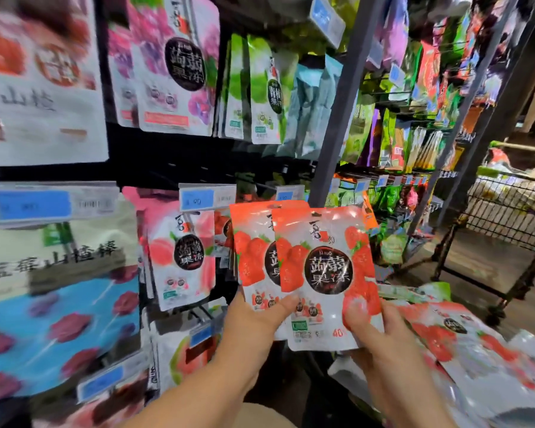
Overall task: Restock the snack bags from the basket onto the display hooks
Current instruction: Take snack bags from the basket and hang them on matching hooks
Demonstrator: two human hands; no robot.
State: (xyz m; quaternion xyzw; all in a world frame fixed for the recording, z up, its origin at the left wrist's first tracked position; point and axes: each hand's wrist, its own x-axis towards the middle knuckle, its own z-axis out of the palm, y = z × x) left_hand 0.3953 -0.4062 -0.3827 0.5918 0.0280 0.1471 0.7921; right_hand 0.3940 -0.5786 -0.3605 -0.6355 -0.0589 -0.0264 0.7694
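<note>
Two red strawberry jelly bags are held upright in front of the display. My left hand (pixel 260 316) pinches the bottom of the rear strawberry bag (pixel 254 251), thumb on its front. My right hand (pixel 380 332) grips the lower right of the front strawberry bag (pixel 325 273), which overlaps the rear one. More strawberry bags (pixel 451 338) lie in a pile at the lower right; the basket under them is hidden. A few strawberry bags (pixel 221 230) hang behind the held ones, next to pink peach bags (pixel 179 257).
Purple grape bags (pixel 173 66) and green bags (pixel 260 88) hang on the upper hooks. Blue price tags (pixel 204 197) stick out in front of the rows. A grey shelf upright (pixel 343 103) stands just right of the bags. A wire trolley (pixel 507 211) stands in the aisle at right.
</note>
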